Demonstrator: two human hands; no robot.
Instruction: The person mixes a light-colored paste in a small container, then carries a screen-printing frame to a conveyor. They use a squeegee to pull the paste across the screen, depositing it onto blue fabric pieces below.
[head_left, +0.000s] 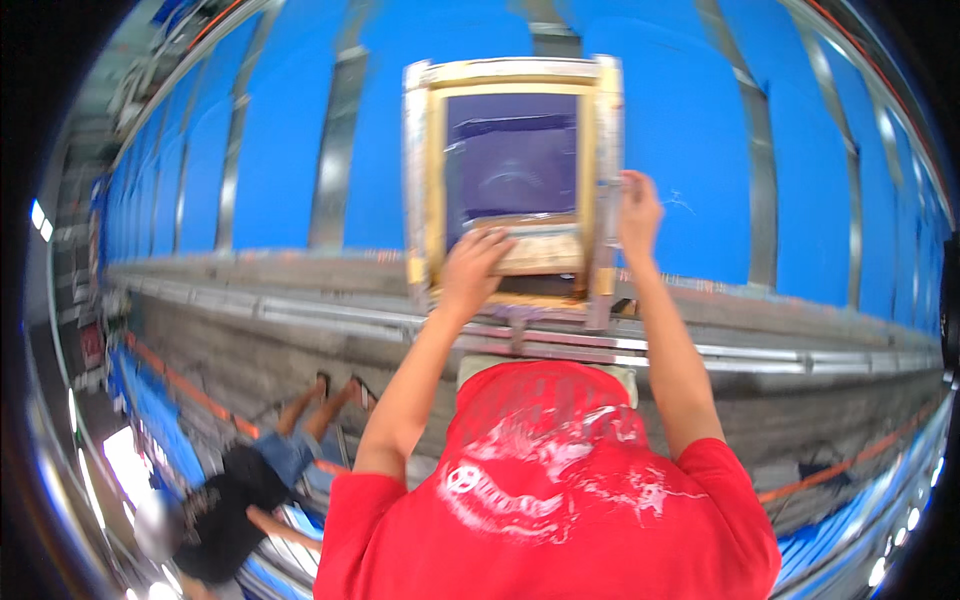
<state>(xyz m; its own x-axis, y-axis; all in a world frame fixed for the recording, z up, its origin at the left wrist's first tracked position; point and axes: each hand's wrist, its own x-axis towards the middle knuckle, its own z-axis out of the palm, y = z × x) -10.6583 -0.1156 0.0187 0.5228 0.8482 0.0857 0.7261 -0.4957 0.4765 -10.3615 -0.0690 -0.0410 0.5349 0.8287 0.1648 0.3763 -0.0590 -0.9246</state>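
Observation:
A screen printing frame (512, 70) with pale, taped sides lies across the blue table in front of me. Dark purple mesh (515, 165) fills its middle. Across the near part of the mesh sits a wood-handled squeegee (545, 250), and my left hand (475, 268) is closed over its left end. My right hand (640, 215) is at the outside of the frame's right side, its fingers curled against that edge. What lies under the frame is hidden, and the mesh is slightly blurred.
The long blue table (680, 130) is crossed by grey metal strips (340, 140). A metal rail (760, 352) runs along its near edge, between me and the frame. At lower left, another person (230, 510) in a dark top and denim shorts is by a second blue table.

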